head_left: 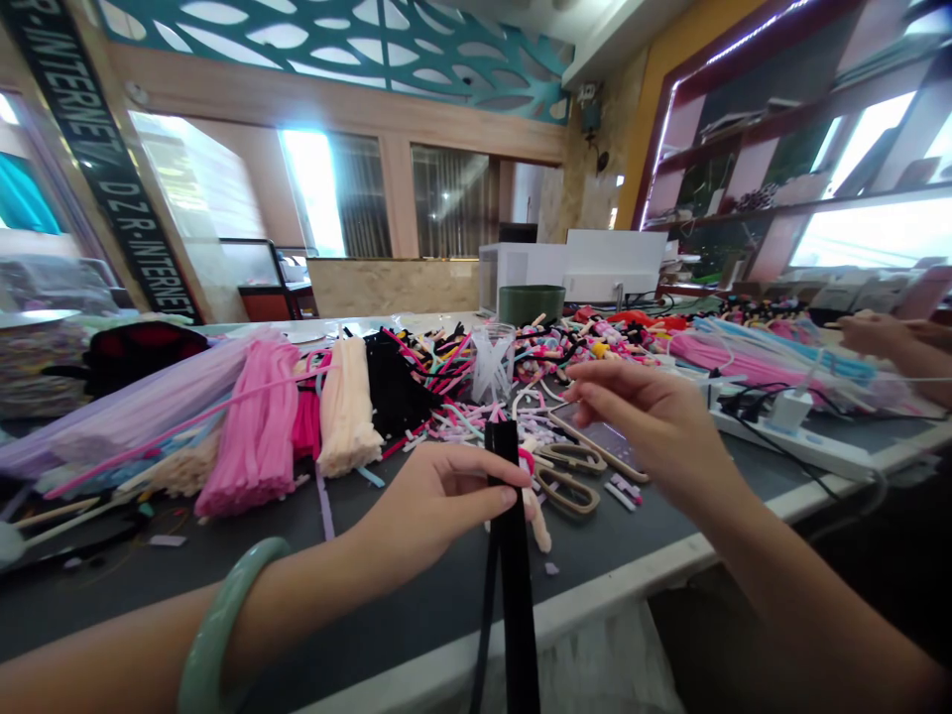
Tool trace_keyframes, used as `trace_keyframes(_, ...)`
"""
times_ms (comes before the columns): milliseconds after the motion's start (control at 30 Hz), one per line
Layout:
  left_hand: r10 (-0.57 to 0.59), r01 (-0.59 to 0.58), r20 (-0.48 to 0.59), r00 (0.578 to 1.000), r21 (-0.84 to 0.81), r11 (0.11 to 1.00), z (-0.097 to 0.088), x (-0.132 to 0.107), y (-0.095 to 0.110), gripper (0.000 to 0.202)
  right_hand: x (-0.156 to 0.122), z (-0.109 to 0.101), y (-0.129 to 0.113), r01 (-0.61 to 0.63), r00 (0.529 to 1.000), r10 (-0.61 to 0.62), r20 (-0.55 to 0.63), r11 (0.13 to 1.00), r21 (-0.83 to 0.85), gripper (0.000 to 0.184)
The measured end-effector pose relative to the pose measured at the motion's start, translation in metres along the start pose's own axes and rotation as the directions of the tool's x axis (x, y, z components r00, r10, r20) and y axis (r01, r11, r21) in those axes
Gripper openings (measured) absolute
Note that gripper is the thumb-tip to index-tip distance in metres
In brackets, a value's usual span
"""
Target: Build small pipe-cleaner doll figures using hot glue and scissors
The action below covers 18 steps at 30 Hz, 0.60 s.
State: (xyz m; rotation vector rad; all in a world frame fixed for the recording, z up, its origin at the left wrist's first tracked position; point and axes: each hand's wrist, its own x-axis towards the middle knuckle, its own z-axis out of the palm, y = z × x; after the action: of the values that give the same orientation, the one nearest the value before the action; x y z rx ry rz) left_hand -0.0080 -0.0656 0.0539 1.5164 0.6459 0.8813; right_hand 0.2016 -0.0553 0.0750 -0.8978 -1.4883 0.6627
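A craft room with wood panelling and bright windows lies behind a dark grey tabletop (416,605) strewn with coloured fuzzy wires. The left hand (438,496), with a green bangle (215,625) on its wrist, is closed around a bunch of black strips (513,565). It holds the bunch upright over the near edge of the tabletop, thumb and fingertips pressed to its top end. The right hand (654,416) hovers just above and to the right of the bunch, its fingers curled forward and drawn close together; whether it pinches anything cannot be told. Under it lie beige scissors (569,476), partly on a phone (614,448).

Towards the left edge lie a pink bundle (257,426), a cream bundle (346,407) and a lilac bundle (134,407), with a black bundle (394,387) just right of the cream one. A green bowl (532,302) stands at the far edge. A white power strip (788,436) lies near the right edge, and another person's hand (878,332) rests beyond it.
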Motion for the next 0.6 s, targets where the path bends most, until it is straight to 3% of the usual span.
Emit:
trace_keyframes(167,-0.035,0.039,-0.075,0.997,0.050,0.998,-0.004,0.002,0.010,0.017,0.004,-0.011,-0.005,-0.070,0.997,0.074,-0.032,0.990,0.124,0.021)
trace_keyframes(367,-0.034,0.040,-0.092,0.995,0.064,0.997,-0.009,0.005,0.009,0.016,-0.004,0.002,-0.007,-0.311,0.949,0.240,0.207,0.832,0.460,0.019)
trace_keyframes(600,-0.032,0.040,-0.093,0.995,0.085,0.996,-0.012,0.007,0.004,0.017,-0.012,0.005,-0.011,-0.403,0.910,0.254,0.329,0.733,0.549,0.018)
